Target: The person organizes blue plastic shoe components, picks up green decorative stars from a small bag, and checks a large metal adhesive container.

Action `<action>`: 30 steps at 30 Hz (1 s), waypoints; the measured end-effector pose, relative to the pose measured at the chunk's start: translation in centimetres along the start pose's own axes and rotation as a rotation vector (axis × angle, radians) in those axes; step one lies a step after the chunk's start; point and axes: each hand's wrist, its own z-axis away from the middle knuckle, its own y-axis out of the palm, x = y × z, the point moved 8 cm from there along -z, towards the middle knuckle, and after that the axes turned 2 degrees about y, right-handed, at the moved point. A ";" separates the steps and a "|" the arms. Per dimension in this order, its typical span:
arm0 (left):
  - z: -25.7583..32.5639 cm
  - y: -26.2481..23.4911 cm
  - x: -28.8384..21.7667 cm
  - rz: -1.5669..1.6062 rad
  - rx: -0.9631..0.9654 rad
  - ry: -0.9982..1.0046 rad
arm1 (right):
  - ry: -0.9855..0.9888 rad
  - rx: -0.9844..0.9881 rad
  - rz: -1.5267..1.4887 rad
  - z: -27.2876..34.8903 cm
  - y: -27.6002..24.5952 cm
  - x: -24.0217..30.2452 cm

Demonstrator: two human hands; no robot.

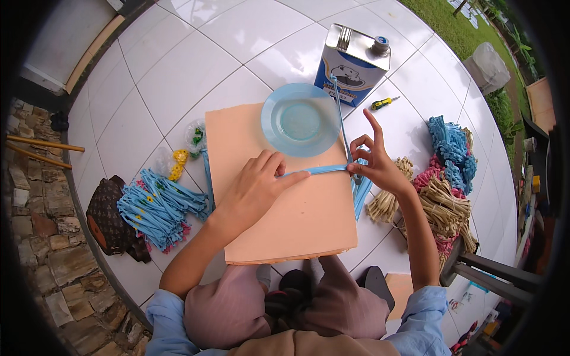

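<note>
A peach-coloured flat board lies over my lap. My left hand rests on it, its fingers pressing down the end of a light blue strip. My right hand pinches the strip's other end at the board's right edge, index finger raised. From that pinch the strip bends and runs up past a pale blue plastic plate sitting on the board's far corner. More blue strips hang beside the board's right edge.
A metal can with a screw cap stands on the white tiled floor beyond the plate, a small screwdriver next to it. A heap of blue strips and a brown bag lie left; blue, pink and tan bundles lie right.
</note>
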 end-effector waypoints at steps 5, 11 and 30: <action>-0.4 0.7 -2.3 -0.116 -0.053 0.055 | -0.015 -0.022 0.042 0.2 0.2 0.1; -0.5 1.2 -2.4 -0.152 -0.065 0.043 | -0.099 -0.074 -0.034 0.5 0.1 -0.4; -1.0 1.7 -2.6 -0.117 -0.079 0.037 | -0.432 -0.450 0.546 3.2 0.1 1.6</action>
